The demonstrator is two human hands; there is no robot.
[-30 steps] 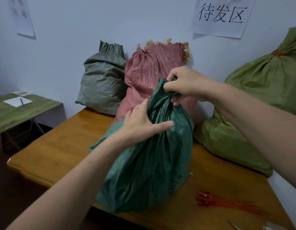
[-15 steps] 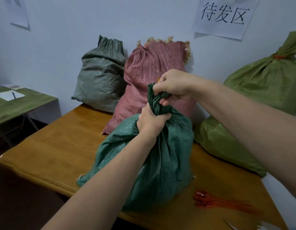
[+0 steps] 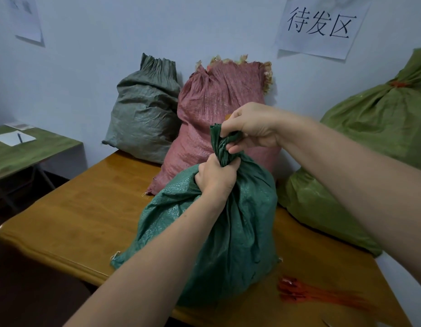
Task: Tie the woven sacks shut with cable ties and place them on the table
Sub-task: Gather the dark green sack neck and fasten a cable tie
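Observation:
A dark green woven sack (image 3: 228,232) stands upright on the wooden table (image 3: 86,208), its mouth bunched into a neck. My left hand (image 3: 215,178) grips the neck low down, fist closed around it. My right hand (image 3: 249,126) pinches the gathered top edge just above. A bundle of red cable ties (image 3: 308,293) lies flat on the table to the right of the sack, near the front edge.
Behind stand a grey-green sack (image 3: 143,114) and a red sack (image 3: 219,109), both with open tops, against the wall. A light green sack (image 3: 370,142) tied with a red tie leans at the right. A small green side table (image 3: 27,152) holds paper and a pen.
My left hand went from resting flat on the sack's side to clenching the neck below my right hand. The neck is now bunched tighter and the sack stands more upright.

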